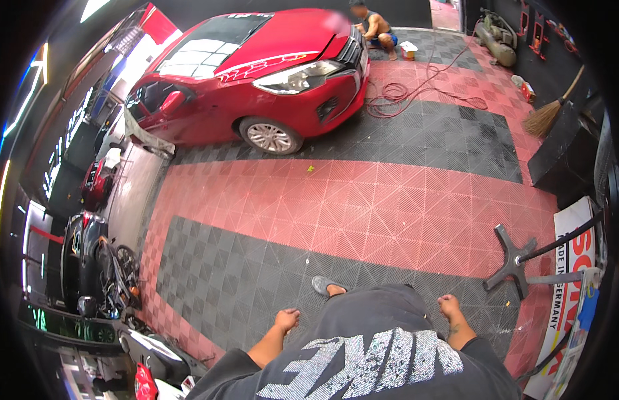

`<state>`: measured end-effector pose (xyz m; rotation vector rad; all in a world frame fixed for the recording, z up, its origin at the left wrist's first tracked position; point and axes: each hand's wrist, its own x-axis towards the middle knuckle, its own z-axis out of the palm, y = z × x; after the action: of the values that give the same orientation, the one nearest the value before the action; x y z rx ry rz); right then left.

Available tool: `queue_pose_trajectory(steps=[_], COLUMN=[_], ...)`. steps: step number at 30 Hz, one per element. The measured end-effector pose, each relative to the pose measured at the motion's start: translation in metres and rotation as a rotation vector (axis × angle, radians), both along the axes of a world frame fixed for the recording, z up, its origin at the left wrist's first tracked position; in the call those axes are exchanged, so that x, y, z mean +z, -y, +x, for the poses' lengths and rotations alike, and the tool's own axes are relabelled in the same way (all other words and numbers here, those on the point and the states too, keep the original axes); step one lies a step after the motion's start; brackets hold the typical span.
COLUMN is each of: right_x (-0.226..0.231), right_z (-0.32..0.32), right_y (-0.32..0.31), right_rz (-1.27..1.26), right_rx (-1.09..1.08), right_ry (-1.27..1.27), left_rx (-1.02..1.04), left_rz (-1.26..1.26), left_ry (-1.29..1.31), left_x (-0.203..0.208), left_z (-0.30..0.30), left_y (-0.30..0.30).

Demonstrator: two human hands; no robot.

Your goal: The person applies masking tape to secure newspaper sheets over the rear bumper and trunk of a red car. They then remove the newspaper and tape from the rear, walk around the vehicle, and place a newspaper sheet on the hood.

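My left hand [287,319] hangs beside my body at the lower middle, its fingers loosely curled in, with nothing seen in them. On the other side of my dark printed T-shirt [383,320], my right hand [448,305] hangs with its fingers curled too, and no object shows in it. Both hands are over the floor and touch nothing I can see. One of my feet, in a grey clog [321,285], shows just ahead of the shirt. A red car [256,73] with its hood slightly raised stands farther ahead.
A person [379,33] squats at the car's front near a small bucket [408,51]. A red hose [403,97] lies coiled on the checkered floor [309,200]. At right are a dark stand base [509,263], a broom [546,117] and a compressor [496,40]; motorcycles [96,253] line the left.
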<state>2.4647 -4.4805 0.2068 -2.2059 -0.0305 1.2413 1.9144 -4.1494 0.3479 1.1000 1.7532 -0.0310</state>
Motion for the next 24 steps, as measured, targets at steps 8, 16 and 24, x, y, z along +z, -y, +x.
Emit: queue_pose_trajectory(steps=[8,16,24], right_x=[-0.015,0.002,0.001], right_z=[-0.010,-0.010,0.007], right_y=[0.018,-0.018,-0.027], right_rz=[0.052,0.076,0.056], right_rx=[-0.020,0.028,0.068], right_ry=[-0.023,-0.018,0.018], left_rx=[-0.073,-0.028,0.029], left_rz=[-0.057,-0.075,-0.118], left_ry=[-0.061,-0.030,-0.033], left_x=[0.016,0.011,0.018], left_z=[0.007,-0.006,-0.004], left_y=[-0.007,0.017,0.032])
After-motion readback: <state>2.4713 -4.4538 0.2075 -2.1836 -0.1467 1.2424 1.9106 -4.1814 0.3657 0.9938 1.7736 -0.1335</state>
